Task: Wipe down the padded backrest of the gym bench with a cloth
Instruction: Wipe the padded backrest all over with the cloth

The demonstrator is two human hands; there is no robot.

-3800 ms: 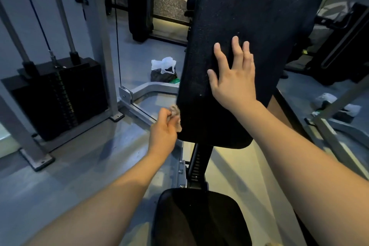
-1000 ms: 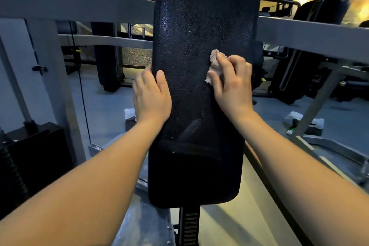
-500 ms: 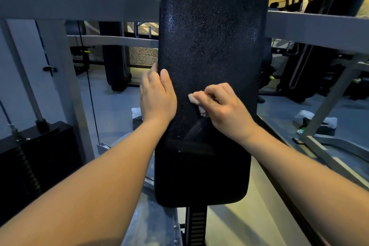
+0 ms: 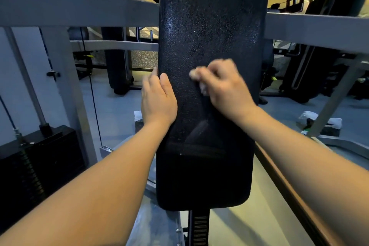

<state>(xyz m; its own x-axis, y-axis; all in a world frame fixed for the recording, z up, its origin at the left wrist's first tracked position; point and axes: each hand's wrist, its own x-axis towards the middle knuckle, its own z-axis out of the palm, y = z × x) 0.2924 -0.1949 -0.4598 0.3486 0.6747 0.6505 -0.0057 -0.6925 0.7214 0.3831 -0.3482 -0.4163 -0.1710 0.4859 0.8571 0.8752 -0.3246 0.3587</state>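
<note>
The black padded backrest (image 4: 207,26) stands upright in the centre of the view, its textured surface catching light. My right hand (image 4: 225,88) grips a small beige cloth (image 4: 194,74) and presses it against the middle of the pad; hand and cloth are blurred. Only the cloth's edges show past my fingers. My left hand (image 4: 158,100) rests on the pad's left edge, thumb on the front face and fingers wrapped behind it.
Grey steel frame beams (image 4: 79,8) cross behind the pad on both sides. A black weight stack (image 4: 36,162) with a cable stands at the lower left. A notched adjustment post (image 4: 199,229) drops below the pad. White bags (image 4: 319,121) lie on the grey floor.
The cloth went from my left hand to my right. Over the last second my right hand swept it from the pad's right side down-left, then slightly up. My left hand stays on the left edge.
</note>
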